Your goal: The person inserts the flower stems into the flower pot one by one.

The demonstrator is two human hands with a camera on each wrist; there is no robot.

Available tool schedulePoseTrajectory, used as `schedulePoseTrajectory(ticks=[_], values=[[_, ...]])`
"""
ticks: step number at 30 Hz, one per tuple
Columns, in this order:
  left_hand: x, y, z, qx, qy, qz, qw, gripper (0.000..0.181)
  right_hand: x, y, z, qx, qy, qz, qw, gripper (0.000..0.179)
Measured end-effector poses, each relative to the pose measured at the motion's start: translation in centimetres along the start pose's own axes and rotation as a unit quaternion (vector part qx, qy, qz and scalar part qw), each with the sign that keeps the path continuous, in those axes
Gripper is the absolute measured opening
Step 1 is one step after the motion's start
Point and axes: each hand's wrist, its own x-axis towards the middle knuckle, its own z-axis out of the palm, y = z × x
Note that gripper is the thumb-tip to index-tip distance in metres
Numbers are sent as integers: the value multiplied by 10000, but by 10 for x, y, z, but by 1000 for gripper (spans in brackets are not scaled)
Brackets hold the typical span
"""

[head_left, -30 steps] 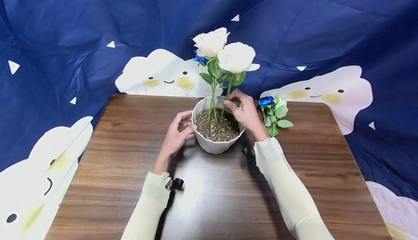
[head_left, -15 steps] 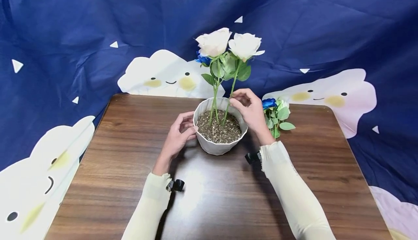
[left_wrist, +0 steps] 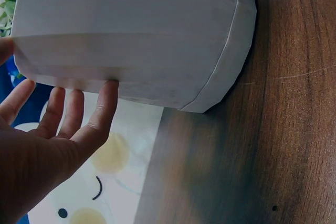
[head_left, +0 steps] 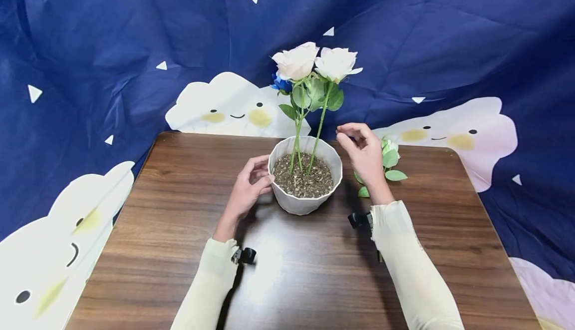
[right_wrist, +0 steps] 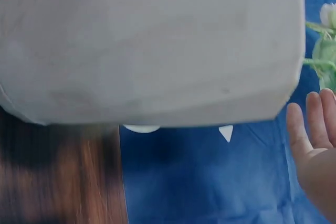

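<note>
- On the wooden table (head_left: 157,230) stands the white pot (head_left: 302,205); its soil (head_left: 302,186) holds three stems (head_left: 319,130), with two white roses (head_left: 336,64) and one blue flower (head_left: 281,84) above.
- Compared with half a second ago, the right hand (head_left: 365,159) is apart from the right rose's stem, its loosely bent fingers released.
- The left hand (head_left: 246,187) stays against the pot's side, its spread fingers touching the wall.
</note>
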Motion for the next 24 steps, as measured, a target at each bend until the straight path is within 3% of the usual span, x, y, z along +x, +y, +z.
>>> schedulePoseTrajectory(ticks=[16,24], values=[[-2,0,0,-35,14,-4,10000,55,-7,11,-32,-282,216,379,9987,29],[-1,-2,0,8,21,50,10000,54,-6,11,-49,100,631,434,9970,29]])
